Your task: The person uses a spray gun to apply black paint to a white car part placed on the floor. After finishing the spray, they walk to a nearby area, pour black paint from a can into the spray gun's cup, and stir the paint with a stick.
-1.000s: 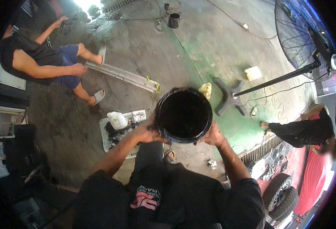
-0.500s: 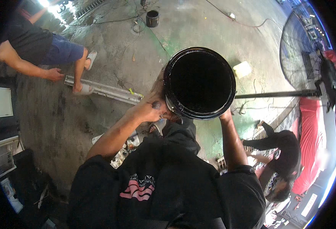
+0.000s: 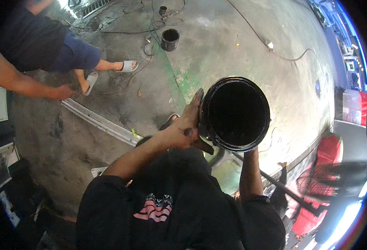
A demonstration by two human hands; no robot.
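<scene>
A round black bucket [image 3: 268, 118] is held out in front of me, its mouth facing up and its inside too dark to make out. My left hand [image 3: 187, 130], smudged black on the back and fingers, presses against the bucket's left side with the thumb low near the rim. Behind its lower right edge, my right hand [image 3: 251, 151] shows only at the wrist; its fingers are hidden by the bucket it supports.
To the left, a person in shorts and grey sandals [image 3: 129, 66] reaches toward a long metal rail [image 3: 100, 123] on the concrete floor. Ahead stands another black bucket [image 3: 170, 41] among cables [image 3: 150, 51]. A blurred fan [image 3: 331, 179] on a pole [image 3: 281, 186] is at right, near red covers [image 3: 331, 152].
My view has turned rightward and both hands still hold the bucket, now lower and farther right in the picture. The person at left has shifted a foot. The fan appears lower.
</scene>
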